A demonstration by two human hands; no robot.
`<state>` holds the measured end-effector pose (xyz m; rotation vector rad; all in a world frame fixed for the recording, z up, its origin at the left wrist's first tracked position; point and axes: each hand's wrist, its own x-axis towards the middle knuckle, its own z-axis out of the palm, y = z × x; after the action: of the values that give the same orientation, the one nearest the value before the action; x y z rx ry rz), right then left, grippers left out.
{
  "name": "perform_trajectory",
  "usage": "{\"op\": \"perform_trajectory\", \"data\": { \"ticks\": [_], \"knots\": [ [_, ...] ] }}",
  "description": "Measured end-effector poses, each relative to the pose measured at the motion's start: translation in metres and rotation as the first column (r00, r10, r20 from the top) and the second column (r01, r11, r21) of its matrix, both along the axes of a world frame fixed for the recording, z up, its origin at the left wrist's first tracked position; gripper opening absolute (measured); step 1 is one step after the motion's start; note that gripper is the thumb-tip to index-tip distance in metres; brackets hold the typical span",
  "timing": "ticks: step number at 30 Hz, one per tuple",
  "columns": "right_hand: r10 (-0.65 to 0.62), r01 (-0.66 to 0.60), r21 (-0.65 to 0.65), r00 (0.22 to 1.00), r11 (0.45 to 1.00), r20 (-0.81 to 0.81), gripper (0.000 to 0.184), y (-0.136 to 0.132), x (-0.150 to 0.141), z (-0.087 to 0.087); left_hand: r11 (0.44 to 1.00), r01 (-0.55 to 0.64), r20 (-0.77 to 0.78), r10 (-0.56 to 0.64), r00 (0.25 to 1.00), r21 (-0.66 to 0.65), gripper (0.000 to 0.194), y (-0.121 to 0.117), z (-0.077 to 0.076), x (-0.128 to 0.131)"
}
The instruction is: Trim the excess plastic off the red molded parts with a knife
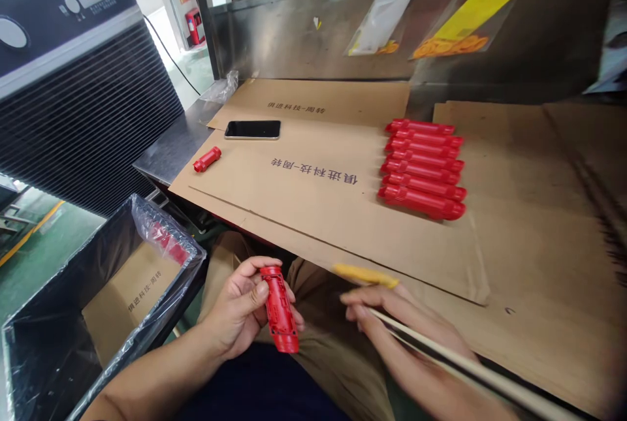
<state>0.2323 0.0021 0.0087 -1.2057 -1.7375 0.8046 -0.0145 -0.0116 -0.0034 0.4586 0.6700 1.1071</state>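
Observation:
My left hand is closed round a red plastic tube part, held upright over my lap near the bench's front edge. My right hand sits to its right, fingers curled around a thin pale stick that runs back along my forearm. A yellow tip shows just above the right fingers, blurred. Several matching red tube parts lie side by side in a row on the cardboard ahead and to the right.
A single red part and a black phone lie on the cardboard's left side. A black bin lined with plastic stands at the lower left with cardboard inside. A large dark machine fills the upper left. Steel wall behind.

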Motion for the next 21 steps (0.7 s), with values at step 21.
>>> {"op": "perform_trajectory", "data": {
  "ticks": [21],
  "knots": [
    [-0.082,-0.012,-0.505,0.983,0.863,-0.163,0.05,0.014,-0.032,-0.004,0.952,0.304,-0.341,-0.297,0.892,-0.034,0.058,0.033,0.017,-0.025]
  ]
}}
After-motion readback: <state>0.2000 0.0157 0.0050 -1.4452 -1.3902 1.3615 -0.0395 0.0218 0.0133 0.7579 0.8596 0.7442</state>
